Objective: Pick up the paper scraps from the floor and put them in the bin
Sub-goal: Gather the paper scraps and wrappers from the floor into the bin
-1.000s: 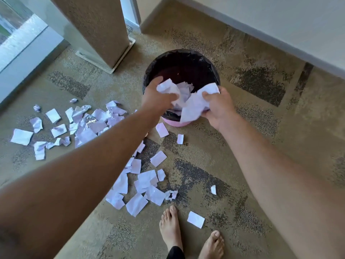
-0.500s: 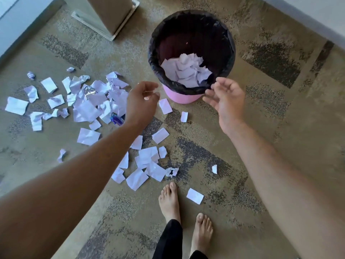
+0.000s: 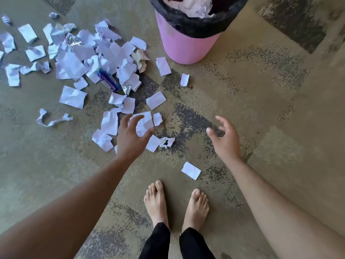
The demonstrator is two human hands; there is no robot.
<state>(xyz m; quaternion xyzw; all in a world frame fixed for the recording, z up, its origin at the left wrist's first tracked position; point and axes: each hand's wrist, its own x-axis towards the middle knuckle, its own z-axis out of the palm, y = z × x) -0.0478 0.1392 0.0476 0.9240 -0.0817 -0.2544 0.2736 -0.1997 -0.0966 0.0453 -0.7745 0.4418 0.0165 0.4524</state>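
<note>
A pink bin point(image 3: 183, 47) with a black liner stands at the top of the view, white paper scraps point(image 3: 192, 6) inside it. Many white paper scraps point(image 3: 82, 58) litter the carpet left of the bin. My left hand point(image 3: 130, 139) reaches down with spread fingers over a crumpled scrap point(image 3: 144, 122); whether it touches the scrap I cannot tell. My right hand point(image 3: 226, 142) hangs over bare carpet, fingers loosely curled, holding nothing. A single scrap point(image 3: 191, 170) lies between my hands, near my feet.
A blue wrapper point(image 3: 109, 82) and bits of foil point(image 3: 73, 41) lie among the scraps. My bare feet point(image 3: 156, 200) stand on the patterned carpet point(image 3: 270, 109) below the hands. The carpet right of the bin shows no scraps.
A second ago both hands held a bundle of scraps over the bin, then let it fall in. Both hands have since come down toward the floor, and the view has tilted down.
</note>
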